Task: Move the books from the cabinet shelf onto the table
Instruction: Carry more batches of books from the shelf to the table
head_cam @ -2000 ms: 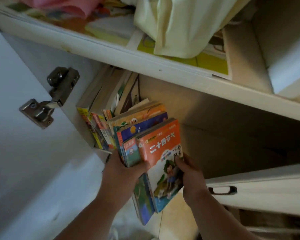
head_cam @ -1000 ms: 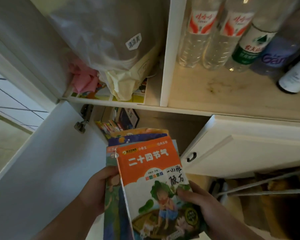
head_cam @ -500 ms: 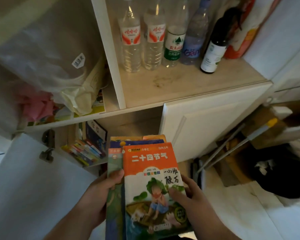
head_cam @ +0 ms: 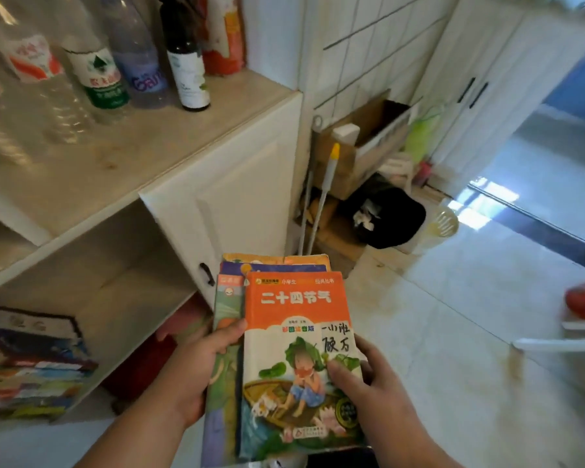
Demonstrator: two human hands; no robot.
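Books in hand: a stack of books (head_cam: 277,336) with several thin, colourful children's paperbacks, held flat in front of the person, out of the cabinet and above the pale floor (head_cam: 453,332); no table is in view.
Top book: orange and white cover (head_cam: 294,352) with Chinese lettering and a drawing of a child in a small boat (a few handwritten characters sit near its right edge).
Left hand: the left hand (head_cam: 190,376) grips the stack's left edge, thumb pressed on top of the covers, fingers hidden beneath.
Right hand: the right hand (head_cam: 372,390) grasps the stack's right edge, thumb lying across the lower part of the top cover.
Cabinet: white cabinet (head_cam: 217,184) at left, with an open compartment (head_cam: 115,282) whose near part is bare.
Books left behind: more books (head_cam: 31,373) stand at the far left end of that shelf, blurred.
Cabinet top: a row of bottles (head_cam: 115,62), clear plastic ones and one dark bottle (head_cam: 186,59) with a white label, stands along the back edge.
Corner beyond the cabinet: cardboard box (head_cam: 358,143), long mop handles (head_cam: 321,197) leaning on the wall, and a black bag (head_cam: 392,214) on the floor.
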